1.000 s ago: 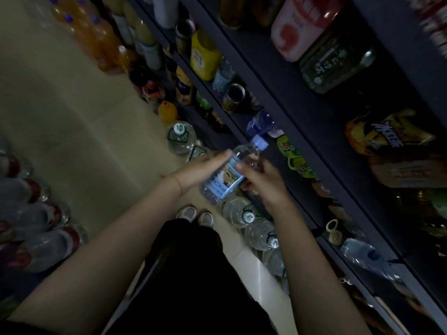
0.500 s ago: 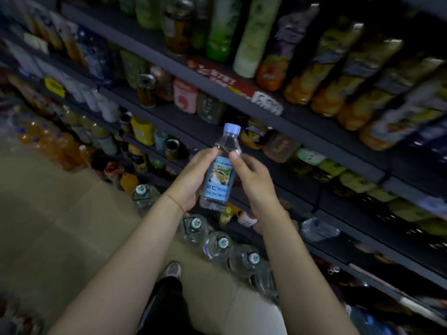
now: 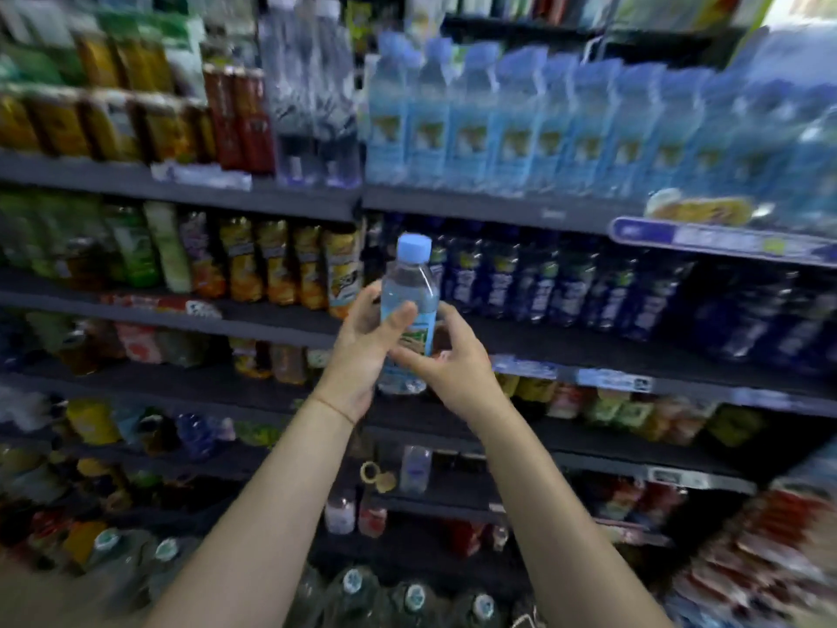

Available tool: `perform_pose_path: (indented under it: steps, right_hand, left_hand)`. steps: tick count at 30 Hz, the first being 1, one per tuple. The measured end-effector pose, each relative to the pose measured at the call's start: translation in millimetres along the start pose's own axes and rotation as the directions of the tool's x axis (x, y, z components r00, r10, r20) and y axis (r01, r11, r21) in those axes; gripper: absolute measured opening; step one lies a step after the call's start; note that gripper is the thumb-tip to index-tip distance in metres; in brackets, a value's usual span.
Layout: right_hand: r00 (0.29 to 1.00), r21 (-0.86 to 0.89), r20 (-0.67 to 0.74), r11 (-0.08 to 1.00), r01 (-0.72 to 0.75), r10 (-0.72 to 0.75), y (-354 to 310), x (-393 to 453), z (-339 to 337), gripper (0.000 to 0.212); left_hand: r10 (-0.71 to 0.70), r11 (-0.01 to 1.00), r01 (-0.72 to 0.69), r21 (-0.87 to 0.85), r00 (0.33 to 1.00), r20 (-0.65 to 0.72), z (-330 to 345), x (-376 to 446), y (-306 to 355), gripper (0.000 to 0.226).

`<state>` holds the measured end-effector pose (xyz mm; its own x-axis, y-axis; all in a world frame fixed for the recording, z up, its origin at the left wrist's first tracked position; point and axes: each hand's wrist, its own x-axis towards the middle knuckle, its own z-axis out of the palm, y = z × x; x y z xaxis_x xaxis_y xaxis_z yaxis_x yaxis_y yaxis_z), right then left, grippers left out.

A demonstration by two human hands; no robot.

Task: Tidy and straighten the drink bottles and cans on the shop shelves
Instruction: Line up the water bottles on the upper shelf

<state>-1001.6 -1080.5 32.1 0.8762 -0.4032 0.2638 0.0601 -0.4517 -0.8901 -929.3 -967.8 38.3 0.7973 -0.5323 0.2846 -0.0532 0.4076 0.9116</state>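
A small clear water bottle [image 3: 410, 283] with a pale blue cap and a blue-green label stands upright in front of the shelves, held at chest height. My left hand [image 3: 362, 351] wraps its left side with the thumb across the front. My right hand [image 3: 446, 360] grips its lower right side. A row of matching light-blue water bottles [image 3: 543, 124] fills the upper shelf to the right. Dark blue bottles [image 3: 566, 283] line the shelf just behind the held bottle.
Orange and green juice bottles [image 3: 253, 260] stand on the left shelves, and brown and red drinks [image 3: 136, 120] above them. Large water jugs [image 3: 362, 586] sit on the floor at the bottom. Lower shelves hold scattered small bottles [image 3: 414, 469]. The frame is motion-blurred.
My view has swung up from the floor and low shelves to the upper shelves. Both hands raised the bottle and turned it upright; the grip stayed the same.
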Motion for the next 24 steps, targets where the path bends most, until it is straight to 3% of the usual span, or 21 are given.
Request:
perform_pose_path:
  steps: [4,7,10,13,15,18,21,24]
  right_hand:
    - [0.969,-0.028,-0.177,0.986,0.167,-0.169,-39.6,3.9,-67.5,0.056]
    - [0.916,-0.079,-0.323,0.971,0.224,-0.238,-51.0,13.9,-105.6,0.058]
    - [0.875,-0.110,-0.426,0.973,0.203,-0.231,-52.0,35.7,-138.5,0.059]
    - [0.847,-0.092,-0.492,0.979,0.180,-0.202,-50.2,62.9,-165.1,0.064]
    - [0.834,-0.077,-0.523,0.984,0.161,-0.177,-48.8,84.3,-177.4,0.073]
    - [0.823,-0.103,-0.546,0.987,0.121,-0.158,-51.7,118.0,-185.9,0.082]
    - [0.835,-0.117,-0.533,0.989,0.089,-0.138,-53.5,150.6,-184.4,0.080]
    - [0.845,-0.151,-0.522,0.988,0.038,-0.112,-46.1,178.2,-179.9,0.080]
  left_hand:
    - [0.118,0.987,-0.134,0.086,0.978,0.169,65.1,18.0,41.7,0.065]
    - [0.123,0.961,-0.185,0.206,0.952,0.281,99.6,41.0,57.7,0.068]
    - [0.082,0.929,-0.166,0.330,0.964,0.254,120.5,68.6,59.3,0.071]
    - [0.122,0.883,-0.186,0.431,0.977,0.173,130.8,98.7,50.3,0.046]
    - [0.242,0.758,-0.288,0.584,0.957,0.158,131.0,122.7,42.1,0.036]
    - [0.435,0.432,-0.398,0.809,0.878,0.199,125.9,162.4,26.5,0.040]
    - [0.479,0.205,-0.358,0.911,0.848,0.226,120.4,191.7,13.8,0.062]
    - [0.469,0.043,-0.314,0.948,0.844,0.259,114.3,213.4,-0.4,0.070]
